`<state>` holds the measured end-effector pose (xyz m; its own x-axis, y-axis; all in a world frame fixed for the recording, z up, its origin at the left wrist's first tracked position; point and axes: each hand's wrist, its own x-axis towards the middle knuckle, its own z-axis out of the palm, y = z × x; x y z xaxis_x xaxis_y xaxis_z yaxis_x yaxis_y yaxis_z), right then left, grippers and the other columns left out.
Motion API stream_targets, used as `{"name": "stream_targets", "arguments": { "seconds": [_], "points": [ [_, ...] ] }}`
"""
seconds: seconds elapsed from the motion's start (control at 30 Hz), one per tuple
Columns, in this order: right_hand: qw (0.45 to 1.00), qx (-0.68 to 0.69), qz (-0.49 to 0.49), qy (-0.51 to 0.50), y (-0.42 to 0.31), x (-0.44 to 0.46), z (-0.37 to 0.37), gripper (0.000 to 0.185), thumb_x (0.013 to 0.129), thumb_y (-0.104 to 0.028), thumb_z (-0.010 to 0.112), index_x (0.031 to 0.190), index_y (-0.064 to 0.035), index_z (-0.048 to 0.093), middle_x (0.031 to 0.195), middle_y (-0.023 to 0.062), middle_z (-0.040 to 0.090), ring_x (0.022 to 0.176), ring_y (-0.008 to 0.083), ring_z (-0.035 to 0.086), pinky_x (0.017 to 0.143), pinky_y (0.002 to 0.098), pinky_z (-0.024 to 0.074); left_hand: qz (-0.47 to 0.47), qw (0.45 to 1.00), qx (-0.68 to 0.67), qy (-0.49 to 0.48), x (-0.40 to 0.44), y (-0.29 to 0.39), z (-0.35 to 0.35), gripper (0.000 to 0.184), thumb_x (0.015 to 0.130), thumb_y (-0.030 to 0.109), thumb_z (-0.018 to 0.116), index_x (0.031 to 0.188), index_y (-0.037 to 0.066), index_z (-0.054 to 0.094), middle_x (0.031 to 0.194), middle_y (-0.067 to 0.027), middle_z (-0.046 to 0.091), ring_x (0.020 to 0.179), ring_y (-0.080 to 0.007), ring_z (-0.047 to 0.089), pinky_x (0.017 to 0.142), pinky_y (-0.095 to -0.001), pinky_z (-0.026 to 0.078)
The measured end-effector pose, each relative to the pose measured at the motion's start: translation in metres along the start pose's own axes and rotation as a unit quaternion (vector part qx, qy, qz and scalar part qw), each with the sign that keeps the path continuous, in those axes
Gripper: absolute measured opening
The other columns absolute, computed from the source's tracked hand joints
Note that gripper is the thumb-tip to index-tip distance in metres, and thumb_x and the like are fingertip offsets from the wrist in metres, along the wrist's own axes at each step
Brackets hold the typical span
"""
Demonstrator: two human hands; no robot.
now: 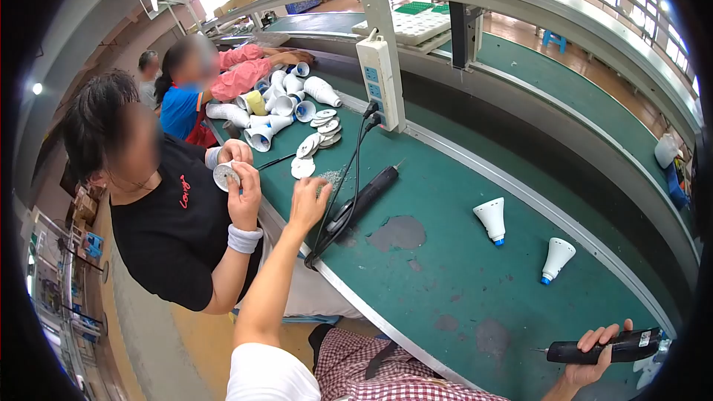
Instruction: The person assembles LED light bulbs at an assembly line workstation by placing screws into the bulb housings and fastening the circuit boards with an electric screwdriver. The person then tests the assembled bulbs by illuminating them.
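My left hand (307, 204) reaches out over the green bench, its fingers bent together beside a small pile of screws (334, 176). Whatever its fingertips hold, if anything, is too small to make out. My right hand (596, 353) is wrapped round a black electric screwdriver (627, 347), whose thin bit points left. Two white, cone-shaped lamp housings with blue ends, one housing (490, 220) and another housing (557, 258), lie on the bench between my hands. A second black electric screwdriver (373, 191) rests right of my left hand, with its cable running over it.
A co-worker (171, 200) at my left holds a white disc (225, 176). White discs (304, 168) and a heap of lamp housings (278, 104) lie farther up the bench. A power strip (373, 78) hangs on a post (382, 30), with black cables (355, 178) drooping down. Another person sits beyond.
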<state>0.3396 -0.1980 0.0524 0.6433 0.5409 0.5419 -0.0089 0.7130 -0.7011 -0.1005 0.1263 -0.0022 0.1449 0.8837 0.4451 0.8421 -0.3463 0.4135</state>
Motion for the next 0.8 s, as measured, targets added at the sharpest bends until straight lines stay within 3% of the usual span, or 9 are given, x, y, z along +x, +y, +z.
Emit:
{"name": "stream_targets", "arguments": {
  "seconds": [0.03, 0.17, 0.23, 0.3, 0.37, 0.57, 0.73, 0.77, 0.8],
  "points": [
    [1.000, -0.003, -0.005, -0.003, -0.001, -0.001, -0.001, 0.053, 0.080, -0.012, 0.051, 0.123, 0.0006, 0.023, 0.078, 0.0055, 0.040, 0.052, 0.0106, 0.044, 0.046, 0.0220, 0.0410, 0.071, 0.995, 0.026, 0.066, 0.004, -0.012, 0.007, 0.029, 0.077, 0.029, 0.057, 0.093, 0.005, 0.057, 0.086, -0.0159, 0.052, 0.084, -0.0307, 0.047, 0.075, -0.0383, 0.038],
    [1.000, -0.023, -0.009, 0.011, -0.009, -0.007, 0.000, 0.053, 0.080, -0.011, 0.051, 0.123, 0.0005, 0.023, 0.078, 0.0055, 0.040, 0.051, 0.0105, 0.044, 0.045, 0.0219, 0.0409, 0.082, 0.991, 0.087, 0.067, 0.022, -0.028, 0.033, 0.033, 0.074, 0.027, 0.062, 0.099, 0.009, 0.054, 0.095, -0.0120, 0.048, 0.093, -0.0304, 0.043, 0.076, -0.0399, 0.035],
    [0.999, -0.038, -0.010, 0.008, -0.012, -0.010, 0.000, 0.054, 0.079, -0.012, 0.051, 0.123, 0.0004, 0.023, 0.078, 0.0055, 0.040, 0.051, 0.0104, 0.044, 0.045, 0.0216, 0.0408, 0.045, 0.993, 0.109, 0.000, 0.027, -0.024, 0.042, 0.034, 0.072, 0.030, 0.063, 0.097, 0.009, 0.054, 0.094, -0.0121, 0.048, 0.094, -0.0296, 0.042, 0.077, -0.0416, 0.034],
    [0.999, -0.050, -0.002, 0.018, -0.014, -0.013, 0.002, 0.054, 0.079, -0.013, 0.052, 0.123, 0.0003, 0.023, 0.078, 0.0054, 0.040, 0.051, 0.0104, 0.044, 0.045, 0.0215, 0.0407, 0.052, 0.990, 0.127, 0.025, 0.033, -0.024, 0.047, 0.029, 0.073, 0.032, 0.062, 0.089, 0.008, 0.054, 0.088, -0.0109, 0.049, 0.087, -0.0286, 0.046, 0.071, -0.0414, 0.038],
    [0.998, -0.058, 0.006, 0.024, -0.015, -0.015, 0.002, 0.055, 0.078, -0.013, 0.052, 0.123, 0.0002, 0.023, 0.078, 0.0054, 0.040, 0.051, 0.0103, 0.044, 0.045, 0.0214, 0.0406, -0.012, 0.995, 0.089, -0.039, 0.035, -0.022, 0.047, 0.025, 0.077, 0.032, 0.057, 0.079, 0.007, 0.052, 0.079, -0.0105, 0.053, 0.075, -0.0302, 0.052, 0.063, -0.0423, 0.041],
    [0.999, -0.045, 0.001, 0.023, -0.014, -0.019, 0.008, 0.057, 0.078, -0.013, 0.054, 0.124, -0.0001, 0.022, 0.078, 0.0053, 0.040, 0.052, 0.0104, 0.044, 0.045, 0.0215, 0.0409, 0.038, 0.987, 0.158, -0.005, 0.042, -0.028, 0.052, 0.034, 0.082, 0.036, 0.048, 0.067, 0.007, 0.054, 0.068, -0.0121, 0.057, 0.065, -0.0340, 0.056, 0.056, -0.0444, 0.042],
    [0.998, 0.021, 0.033, 0.052, -0.026, -0.024, 0.014, 0.060, 0.070, -0.005, 0.059, 0.121, -0.0026, 0.026, 0.075, 0.0066, 0.044, 0.049, 0.0169, 0.049, 0.044, 0.0290, 0.0459, -0.132, 0.990, 0.052, 0.014, 0.064, -0.041, 0.053, 0.047, 0.086, 0.040, 0.040, 0.068, 0.000, 0.058, 0.060, -0.0193, 0.055, 0.055, -0.0362, 0.052, 0.055, -0.0462, 0.036],
    [0.998, 0.009, 0.035, 0.049, -0.027, -0.026, 0.015, 0.060, 0.072, -0.007, 0.059, 0.121, -0.0032, 0.025, 0.075, 0.0062, 0.042, 0.048, 0.0170, 0.047, 0.044, 0.0299, 0.0458, -0.050, 0.991, 0.110, 0.065, 0.072, -0.071, 0.067, 0.052, 0.085, 0.043, 0.039, 0.066, -0.001, 0.058, 0.056, -0.0193, 0.053, 0.051, -0.0351, 0.051, 0.054, -0.0466, 0.035],
    [0.998, 0.020, 0.035, 0.045, -0.027, -0.028, 0.015, 0.060, 0.072, -0.007, 0.060, 0.121, -0.0040, 0.025, 0.075, 0.0062, 0.043, 0.049, 0.0173, 0.048, 0.044, 0.0303, 0.0462, -0.154, 0.983, 0.051, 0.081, 0.075, -0.067, 0.062, 0.057, 0.085, 0.045, 0.037, 0.064, -0.003, 0.056, 0.053, -0.0169, 0.053, 0.051, -0.0345, 0.051, 0.055, -0.0459, 0.035]
  ]
}}
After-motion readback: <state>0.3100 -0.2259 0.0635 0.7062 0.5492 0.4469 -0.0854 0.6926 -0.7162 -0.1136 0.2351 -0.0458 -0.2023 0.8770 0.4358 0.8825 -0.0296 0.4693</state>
